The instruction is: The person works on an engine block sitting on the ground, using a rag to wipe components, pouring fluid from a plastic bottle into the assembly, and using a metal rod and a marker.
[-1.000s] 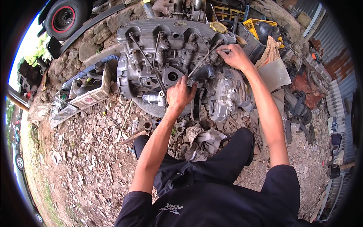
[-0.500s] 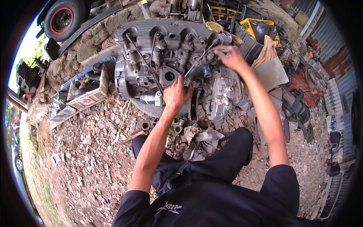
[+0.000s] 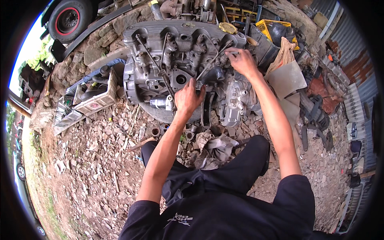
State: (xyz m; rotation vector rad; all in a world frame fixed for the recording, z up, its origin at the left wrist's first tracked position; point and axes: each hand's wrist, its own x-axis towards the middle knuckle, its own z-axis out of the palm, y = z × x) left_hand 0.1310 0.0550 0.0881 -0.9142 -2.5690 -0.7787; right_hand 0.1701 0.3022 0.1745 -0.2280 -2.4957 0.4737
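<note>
A large grey engine [image 3: 154, 36] lies in front of my knees, with thin metal pipes running across its near side. My left hand [image 3: 187, 99] is closed at the engine's middle, its fingertips at the lower end of a slanting metal pipe [image 3: 211, 69], just right of a flange with a round hole [image 3: 181, 79]. Farther right, my right hand [image 3: 242, 62] has thumb and fingers pinched together beside a fitting near that pipe's upper end; what lies between the fingertips is too small to make out. A yellow cap [image 3: 228, 27] sits on the cover above it.
To the left stands a crate of parts [image 3: 98, 100]. A yellow crate [image 3: 276, 30] and a cardboard sheet [image 3: 287, 80] lie to the right. Stones, metal rings [image 3: 155, 132] and a crumpled rag [image 3: 220, 146] are on the ground. A tyre [image 3: 69, 21] stands at the far left.
My right hand has turned slightly, its fingers drawing closer together by the fitting. My left hand stays at the pipe's lower end. The whole view has shifted slightly.
</note>
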